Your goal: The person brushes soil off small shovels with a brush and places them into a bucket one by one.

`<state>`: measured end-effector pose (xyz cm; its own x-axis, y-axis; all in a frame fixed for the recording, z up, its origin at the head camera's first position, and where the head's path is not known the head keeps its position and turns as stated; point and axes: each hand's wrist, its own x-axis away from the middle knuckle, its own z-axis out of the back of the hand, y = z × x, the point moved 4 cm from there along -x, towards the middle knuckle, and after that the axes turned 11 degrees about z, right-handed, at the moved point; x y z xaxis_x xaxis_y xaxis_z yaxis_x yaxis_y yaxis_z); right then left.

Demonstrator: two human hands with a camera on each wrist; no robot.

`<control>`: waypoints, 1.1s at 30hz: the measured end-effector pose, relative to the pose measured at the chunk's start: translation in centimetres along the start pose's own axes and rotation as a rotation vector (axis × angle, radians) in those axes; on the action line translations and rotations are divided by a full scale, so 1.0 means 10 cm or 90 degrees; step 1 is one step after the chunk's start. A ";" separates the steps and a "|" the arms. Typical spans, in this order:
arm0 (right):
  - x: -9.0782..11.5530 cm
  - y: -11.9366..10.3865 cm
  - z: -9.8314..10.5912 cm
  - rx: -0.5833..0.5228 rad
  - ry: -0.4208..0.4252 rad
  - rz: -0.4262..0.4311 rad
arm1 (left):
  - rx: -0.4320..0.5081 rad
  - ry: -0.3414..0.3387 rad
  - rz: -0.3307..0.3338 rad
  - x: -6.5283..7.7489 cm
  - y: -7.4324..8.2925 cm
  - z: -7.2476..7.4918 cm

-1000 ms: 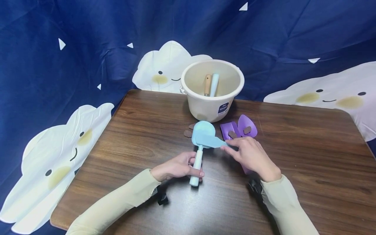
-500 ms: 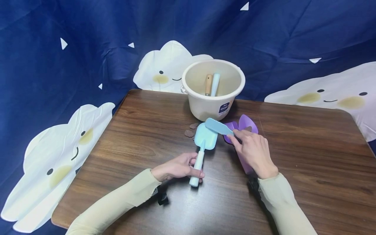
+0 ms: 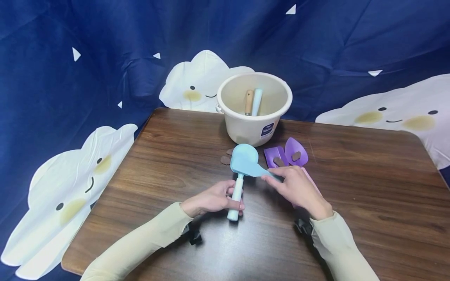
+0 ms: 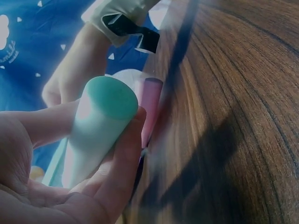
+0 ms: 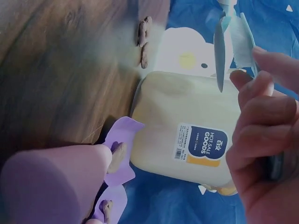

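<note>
My left hand (image 3: 212,198) grips the pale handle of a light blue toy shovel (image 3: 236,190), whose head points toward the bucket. In the left wrist view, fingers and thumb wrap the handle, its green end (image 4: 112,99) facing the camera. My right hand (image 3: 299,188) pinches the narrow end of a small flat light blue tool (image 3: 250,168), which overlaps the shovel head in the head view. From the right wrist, this tool shows a ragged edge beside the thin shovel blade (image 5: 219,53). Small brown pieces (image 3: 225,160) lie on the table left of the shovel head.
Behind stands a cream bucket (image 3: 244,130) holding a wooden handle (image 3: 249,102) and a light blue handle (image 3: 257,102). Two purple shovel heads (image 3: 272,154), each bearing a brown piece (image 3: 296,156), lie near my right hand. A blue cloud-print cloth (image 3: 105,47) hangs behind the wooden table (image 3: 168,156).
My right hand swung the flat tool out to the shovel head's far right edge, then back leftward and down across the head. My left hand and the shovel stay nearly still.
</note>
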<state>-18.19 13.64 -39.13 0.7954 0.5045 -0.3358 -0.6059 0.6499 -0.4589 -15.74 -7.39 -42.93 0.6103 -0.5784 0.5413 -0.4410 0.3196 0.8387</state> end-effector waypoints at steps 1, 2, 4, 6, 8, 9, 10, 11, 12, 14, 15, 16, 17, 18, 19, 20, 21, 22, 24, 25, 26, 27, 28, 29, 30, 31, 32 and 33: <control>0.00 -0.01 0.00 0.005 -0.008 -0.002 | -0.001 0.000 -0.001 0.00 0.00 0.00; 0.00 -0.01 -0.01 0.006 -0.014 0.000 | -0.001 0.000 -0.002 0.00 0.00 0.00; -0.01 -0.03 -0.02 0.003 -0.019 0.010 | -0.002 -0.001 -0.003 0.00 0.00 0.00; -0.01 -0.03 -0.03 -0.001 -0.019 0.019 | -0.002 -0.002 -0.004 -0.01 -0.01 -0.01; -0.02 -0.03 -0.04 -0.006 -0.019 0.030 | -0.001 -0.004 -0.004 -0.01 -0.01 -0.01; -0.02 -0.03 -0.05 -0.006 -0.019 0.033 | -0.001 -0.005 -0.003 -0.01 -0.01 -0.01; -0.02 -0.02 -0.05 -0.005 -0.019 0.035 | -0.001 -0.005 -0.003 0.00 -0.01 -0.01; -0.02 -0.02 -0.05 -0.001 -0.019 0.036 | 0.000 -0.005 -0.002 0.00 -0.01 -0.01; -0.02 -0.02 -0.04 0.007 -0.018 0.040 | 0.001 -0.005 -0.001 0.00 -0.01 -0.01; -0.02 -0.01 -0.04 0.026 -0.018 0.042 | 0.003 -0.006 0.002 0.01 0.00 -0.01; -0.02 0.00 -0.03 0.034 -0.019 0.042 | 0.003 -0.007 0.003 0.01 0.00 -0.01; -0.03 0.01 -0.03 0.042 -0.019 0.043 | 0.002 -0.009 0.003 0.02 0.00 -0.01; -0.03 0.02 -0.03 0.051 -0.016 0.046 | 0.003 -0.012 0.003 0.02 0.00 -0.01; -0.03 0.02 -0.02 0.055 -0.014 0.047 | 0.002 -0.014 0.004 0.02 0.00 -0.02; -0.03 0.03 -0.02 0.058 -0.010 0.048 | 0.002 -0.016 0.003 0.02 -0.01 -0.02; -0.04 0.04 -0.02 0.057 -0.005 0.049 | 0.000 -0.019 0.003 0.03 -0.01 -0.02; -0.04 0.05 -0.01 0.059 0.003 0.053 | -0.001 -0.019 0.003 0.03 -0.01 -0.02; -0.04 0.06 -0.01 0.061 0.012 0.057 | -0.001 -0.020 0.001 0.03 -0.01 -0.02; -0.04 0.08 0.00 0.072 0.035 0.065 | -0.007 -0.021 0.001 0.03 -0.02 -0.02; -0.04 0.10 0.00 0.081 0.048 0.068 | -0.009 -0.021 0.001 0.04 -0.02 -0.02; -0.04 0.11 0.01 0.090 0.060 0.073 | -0.012 -0.021 0.001 0.04 -0.03 -0.02; -0.04 0.12 0.01 0.102 0.076 0.077 | -0.014 -0.021 0.002 0.04 -0.04 -0.02; -0.04 0.13 0.02 0.109 0.091 0.078 | -0.015 -0.022 0.002 0.04 -0.04 -0.02; -0.04 0.15 0.02 0.117 0.106 0.079 | -0.015 -0.023 0.003 0.04 -0.05 -0.02; -0.03 0.16 0.02 0.124 0.120 0.077 | -0.015 -0.024 0.004 0.05 -0.05 -0.02; -0.03 0.17 0.02 0.129 0.133 0.075 | -0.014 -0.026 0.005 0.05 -0.06 -0.02; -0.03 0.18 0.02 0.133 0.145 0.071 | -0.013 -0.028 0.006 0.05 -0.06 -0.02; -0.02 0.19 0.03 0.136 0.157 0.066 | -0.014 -0.030 0.005 0.05 -0.06 -0.02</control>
<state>-19.56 14.92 -39.72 0.6929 0.4380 -0.5728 -0.6519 0.7199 -0.2382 -15.00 -7.73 -43.13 0.5747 -0.6102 0.5454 -0.4315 0.3404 0.8354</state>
